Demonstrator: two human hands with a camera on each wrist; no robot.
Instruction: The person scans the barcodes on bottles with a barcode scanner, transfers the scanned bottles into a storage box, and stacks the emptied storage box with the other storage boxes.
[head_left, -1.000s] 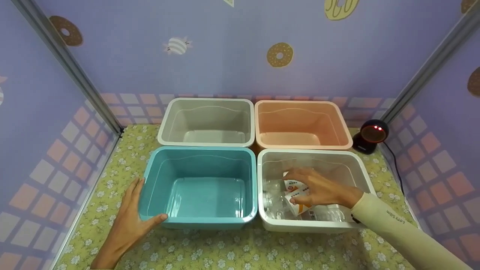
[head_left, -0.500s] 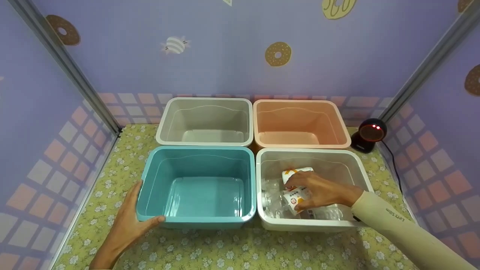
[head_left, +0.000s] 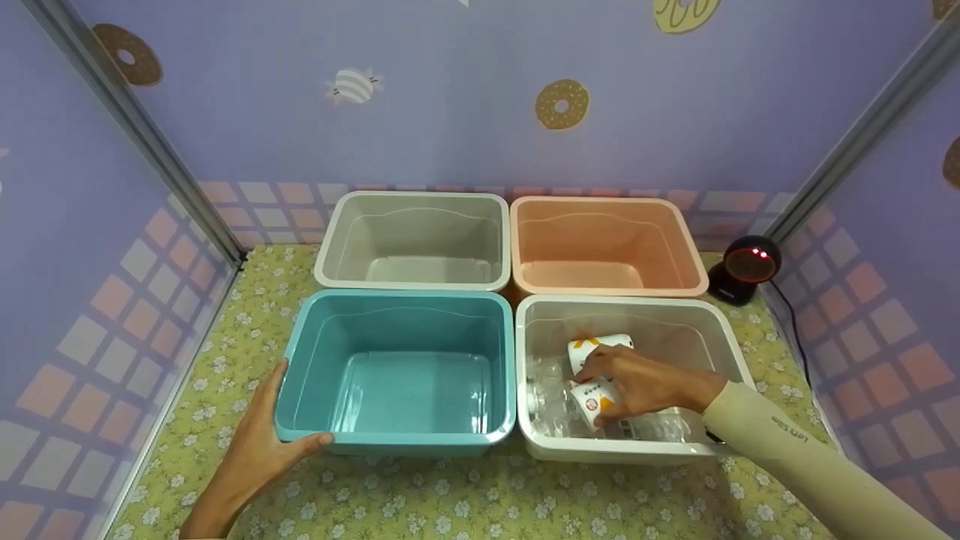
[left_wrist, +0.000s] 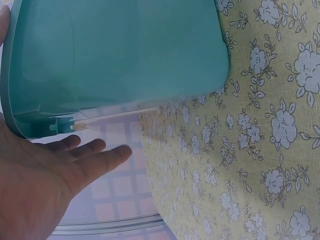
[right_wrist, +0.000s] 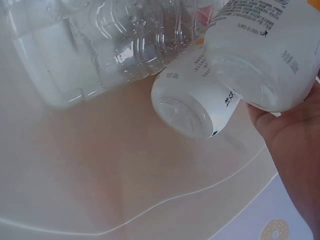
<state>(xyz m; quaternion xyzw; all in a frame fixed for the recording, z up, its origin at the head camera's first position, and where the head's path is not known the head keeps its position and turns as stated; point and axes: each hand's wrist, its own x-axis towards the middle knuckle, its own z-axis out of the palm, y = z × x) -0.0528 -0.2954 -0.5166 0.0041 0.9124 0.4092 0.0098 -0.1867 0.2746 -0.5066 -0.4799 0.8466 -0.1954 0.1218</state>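
Observation:
My right hand reaches into the white basin, its thumb and fingers curled round a small white plastic bottle with orange marks and printed text. In the right wrist view that bottle leans base-first towards the camera, against my fingers. A second white bottle lies just beyond; its base shows too. Clear plastic bottles lie around them, partly hidden. At the teal basin's left front corner rests my left hand, thumb on the rim, fingers straight along the outside.
Behind stand a grey basin and a peach basin, touching the front pair. A black scanner with red lights and a cable stands at the right. Patterned walls enclose the flowered tablecloth.
In the white basin, my right hand has shifted slightly and closed round the nearer white bottle, which has turned. The farther white bottle has become more visible. My left hand stays at the teal basin.

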